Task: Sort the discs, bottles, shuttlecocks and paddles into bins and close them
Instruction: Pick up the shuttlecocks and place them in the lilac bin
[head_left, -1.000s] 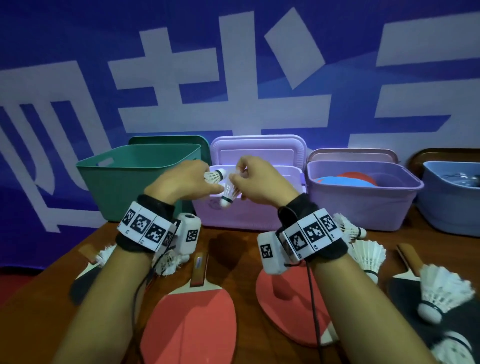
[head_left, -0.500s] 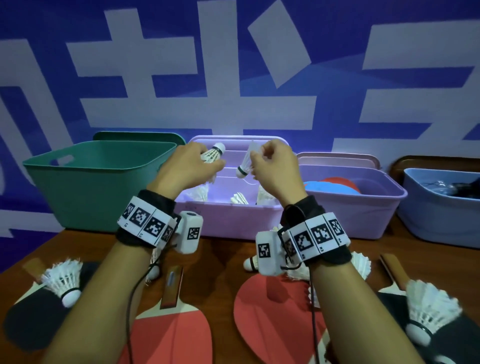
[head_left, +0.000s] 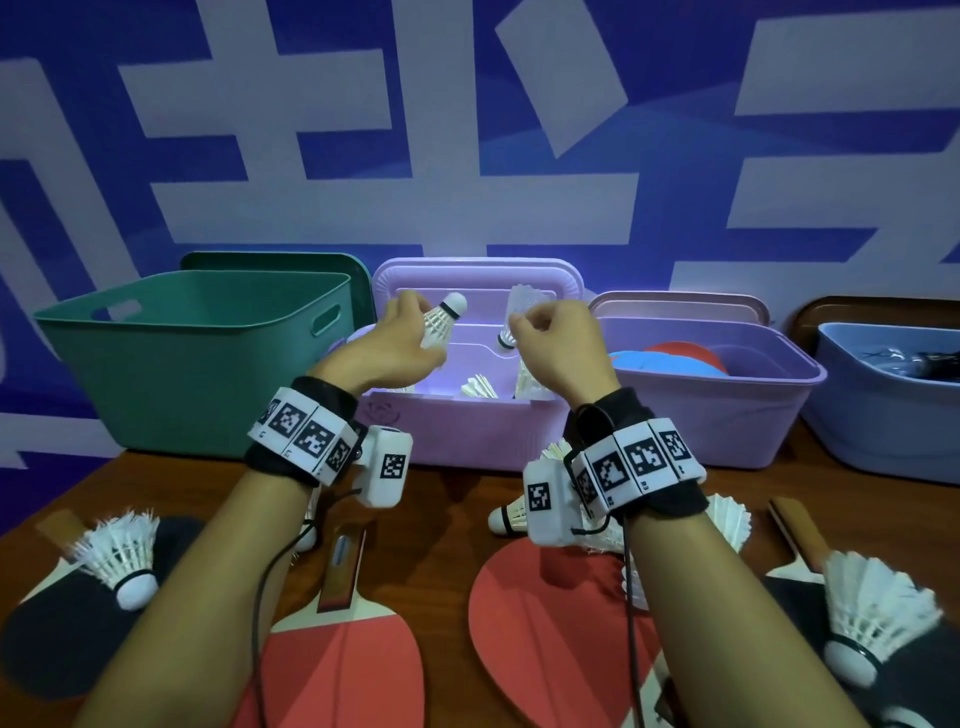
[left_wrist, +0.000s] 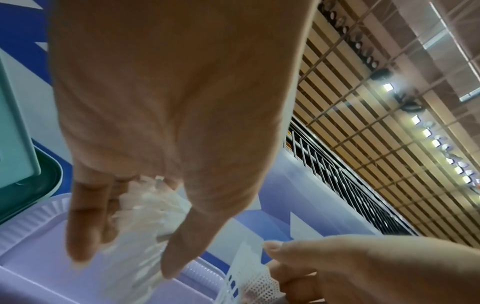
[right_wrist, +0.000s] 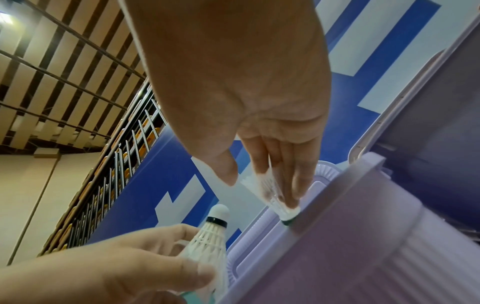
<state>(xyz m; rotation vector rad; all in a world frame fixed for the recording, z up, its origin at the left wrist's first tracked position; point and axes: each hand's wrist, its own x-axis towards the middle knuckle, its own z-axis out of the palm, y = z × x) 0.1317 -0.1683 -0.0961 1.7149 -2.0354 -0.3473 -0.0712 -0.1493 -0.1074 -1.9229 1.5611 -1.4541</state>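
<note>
My left hand (head_left: 426, 332) holds a white shuttlecock (head_left: 444, 317) by its skirt, cork pointing up and right. My right hand (head_left: 519, 327) pinches a second shuttlecock (head_left: 511, 322), cork down. Both hover over the open lilac bin (head_left: 467, 431), which has several shuttlecocks (head_left: 478, 387) inside. In the left wrist view my left hand (left_wrist: 124, 261) wraps the feathers (left_wrist: 145, 216). In the right wrist view my right hand (right_wrist: 262, 189) pinches its shuttlecock (right_wrist: 272, 195) just above the bin rim (right_wrist: 337, 205). Red paddles (head_left: 343, 660) (head_left: 550, 613) and loose shuttlecocks (head_left: 124, 561) (head_left: 872, 623) lie on the table.
A green bin (head_left: 197, 353) stands left of the lilac one. To the right are a purple bin (head_left: 717, 415) with discs (head_left: 665, 358) and a blue bin (head_left: 883, 415). Lids lean behind the bins. Black paddles (head_left: 62, 629) (head_left: 795, 613) lie at both table ends.
Both hands have risen and moved forward from the lilac bin's front to above its opening, drifting slightly apart. Each still holds its shuttlecock.
</note>
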